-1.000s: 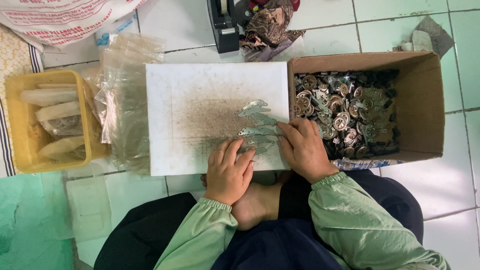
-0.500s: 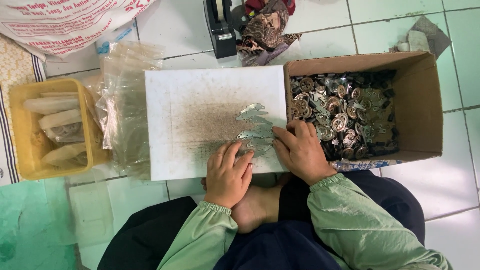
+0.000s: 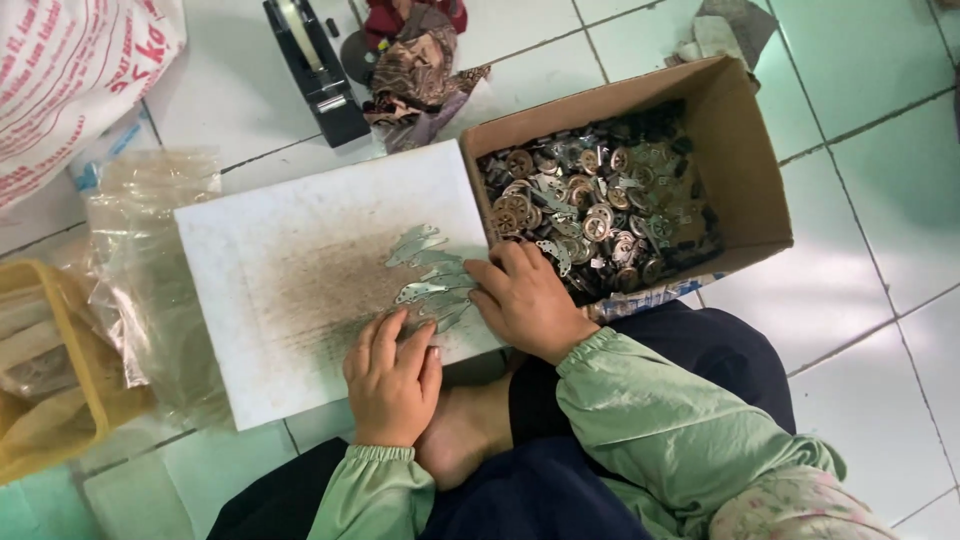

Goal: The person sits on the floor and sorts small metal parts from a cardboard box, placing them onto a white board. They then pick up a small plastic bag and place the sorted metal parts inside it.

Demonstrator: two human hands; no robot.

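1. One open brown cardboard box (image 3: 740, 180) sits on the tiled floor at the right, filled with a heap of small round and flat metal parts (image 3: 590, 205), too many to count.
2. One yellow plastic basket (image 3: 60, 400) stands at the left edge, holding pale wrapped bundles; a stack of clear plastic bags (image 3: 140, 250) lies just beside it.
3. One white rectangular board (image 3: 290, 290), smudged dark in the middle, lies on the floor between basket and box; a short row of thin flat silver metal pieces (image 3: 430, 275) lies on its right part, overlapping, so the exact count cannot be told.
4. The right hand (image 3: 525, 300) lies on the near end of that row, fingers bent, fingertips touching the pieces; whether its grip encloses any cannot be told.
5. The left hand (image 3: 392, 385) rests flat on the board's near edge, fingers spread loosely, holding nothing.
6. One black tape dispenser (image 3: 315, 70) and one crumpled patterned cloth (image 3: 420, 75) lie on the far side.
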